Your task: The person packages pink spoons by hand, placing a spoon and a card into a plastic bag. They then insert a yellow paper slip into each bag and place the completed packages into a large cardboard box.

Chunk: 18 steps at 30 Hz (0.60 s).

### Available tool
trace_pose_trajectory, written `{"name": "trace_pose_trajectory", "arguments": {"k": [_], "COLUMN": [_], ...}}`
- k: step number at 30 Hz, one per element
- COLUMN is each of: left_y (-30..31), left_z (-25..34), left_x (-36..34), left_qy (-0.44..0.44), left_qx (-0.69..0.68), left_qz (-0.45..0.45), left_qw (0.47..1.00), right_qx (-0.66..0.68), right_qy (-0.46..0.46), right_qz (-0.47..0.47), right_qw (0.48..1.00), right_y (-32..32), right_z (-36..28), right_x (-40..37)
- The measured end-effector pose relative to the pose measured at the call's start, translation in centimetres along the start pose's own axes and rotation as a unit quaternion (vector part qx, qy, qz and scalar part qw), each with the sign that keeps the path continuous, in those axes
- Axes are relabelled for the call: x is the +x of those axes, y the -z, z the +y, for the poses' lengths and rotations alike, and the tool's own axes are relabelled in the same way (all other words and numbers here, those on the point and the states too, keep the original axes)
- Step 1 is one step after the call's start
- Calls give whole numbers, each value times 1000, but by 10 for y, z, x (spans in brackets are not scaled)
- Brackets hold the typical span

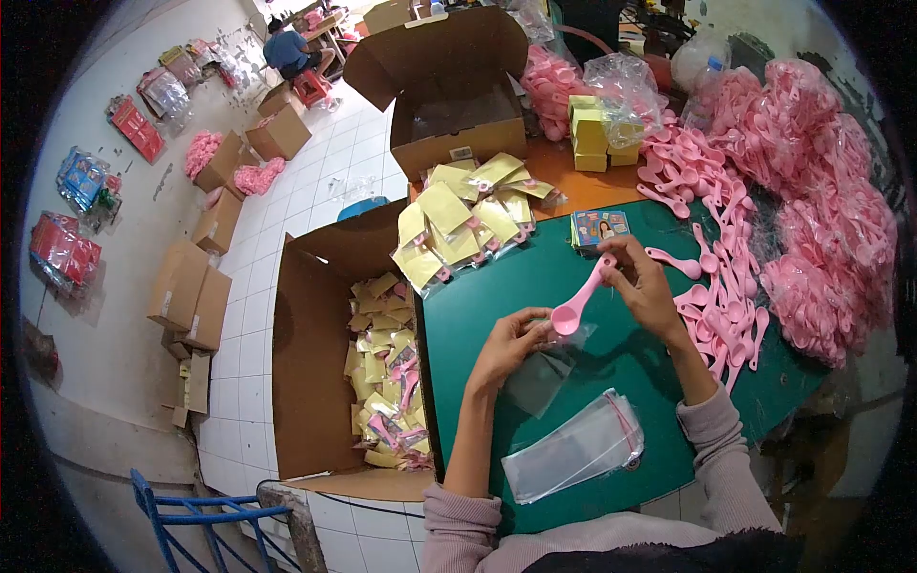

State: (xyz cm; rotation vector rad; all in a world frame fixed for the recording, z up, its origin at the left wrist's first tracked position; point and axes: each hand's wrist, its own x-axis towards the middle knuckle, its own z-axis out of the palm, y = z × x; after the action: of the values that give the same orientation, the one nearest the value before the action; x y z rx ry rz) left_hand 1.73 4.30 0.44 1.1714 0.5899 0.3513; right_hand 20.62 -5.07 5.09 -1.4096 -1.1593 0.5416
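Holding one pink spoon (567,318) above the green tabletop (463,382), two hands at work.
Right hand (638,277) pinches the handle between thumb and fingers; bowl tilts down toward the left hand (511,346), which pinches one clear bag (538,384); whether its fingertips touch the bowl, cannot tell. Nearer the body, one stack of clear sleeves (568,458) lies flat, sleeves uncountable. Beyond the hands, one stack of printed cards (600,227). To the right, one heap of loose spoons (731,329), too many to count. At the far left corner, one pile of filled packets (449,215), overlapping, count unclear. Left of the table, one open carton (320,382) with more packets inside; another open carton (458,153) behind the pile. Far back, one seated person (285,48).
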Motion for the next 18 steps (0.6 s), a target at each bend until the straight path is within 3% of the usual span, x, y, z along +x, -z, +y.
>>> {"name": "trace_pose_trajectory", "arguments": {"k": [9,18], "left_y": [7,6], "left_z": [1,3], "left_x": [0,-2], "left_qy": [-16,-15], "left_qx": [1,-11], "left_qz": [-23,-41], "left_qw": [1000,999], "right_qx": [-69,-57], "right_qy": [60,56], "right_qz": [114,113], "right_qw": [989,990], "right_y": [-2,1], "right_z": [3,9], "right_x": [1,3]}}
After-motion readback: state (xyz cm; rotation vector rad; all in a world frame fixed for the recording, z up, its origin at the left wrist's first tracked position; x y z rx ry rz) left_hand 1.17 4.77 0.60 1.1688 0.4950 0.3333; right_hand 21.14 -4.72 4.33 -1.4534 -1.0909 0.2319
